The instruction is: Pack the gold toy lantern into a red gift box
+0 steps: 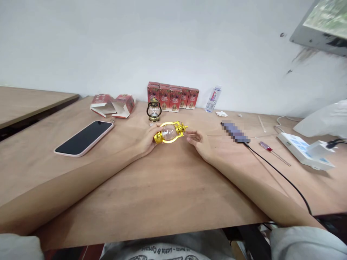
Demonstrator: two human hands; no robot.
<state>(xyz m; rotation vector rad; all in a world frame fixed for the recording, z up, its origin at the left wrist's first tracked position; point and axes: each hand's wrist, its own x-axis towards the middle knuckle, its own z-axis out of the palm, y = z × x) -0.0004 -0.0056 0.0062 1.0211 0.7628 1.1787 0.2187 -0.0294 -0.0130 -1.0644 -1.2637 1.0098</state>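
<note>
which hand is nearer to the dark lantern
Left. The left hand is just in front of the dark lantern; the right hand is farther off to its right.

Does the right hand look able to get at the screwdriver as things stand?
Probably yes: the right hand seems empty, and only a flat phone and its cable lie toward the screwdriver.

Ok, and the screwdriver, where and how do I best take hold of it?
By its handle, I'd say, the right hand coming from above and closing across it: the screwdriver lies flat with nothing on top, and the handle is thicker than the slim shaft.
</note>
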